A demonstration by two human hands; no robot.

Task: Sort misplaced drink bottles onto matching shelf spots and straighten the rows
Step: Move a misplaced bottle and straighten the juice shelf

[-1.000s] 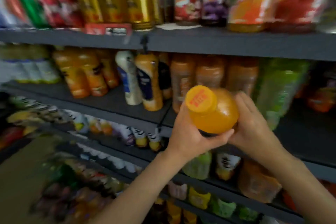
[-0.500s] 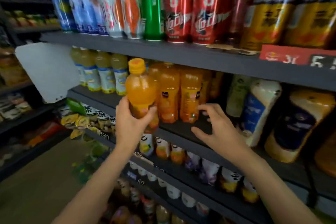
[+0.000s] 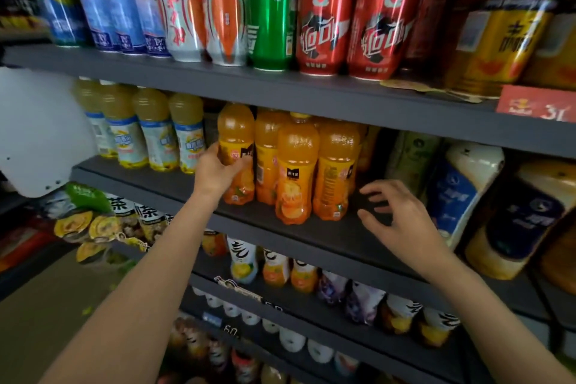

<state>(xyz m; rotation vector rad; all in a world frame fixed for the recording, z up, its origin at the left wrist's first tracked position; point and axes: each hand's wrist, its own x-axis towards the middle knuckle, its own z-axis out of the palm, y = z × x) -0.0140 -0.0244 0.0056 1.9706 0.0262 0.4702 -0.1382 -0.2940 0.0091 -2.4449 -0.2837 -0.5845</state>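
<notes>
Left hand gripped the orange juice bottle mid-body, upright, long axis vertical, at the left end of the matching orange row on the middle shelf. Right hand hovered loose, empty, right of the row. Left was nearer.

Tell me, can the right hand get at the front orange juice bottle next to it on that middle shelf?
Probably yes. The right hand hovers open and empty over bare shelf, just right of the front orange juice bottle, with nothing between them. The left hand is busy holding another bottle further left.
</notes>
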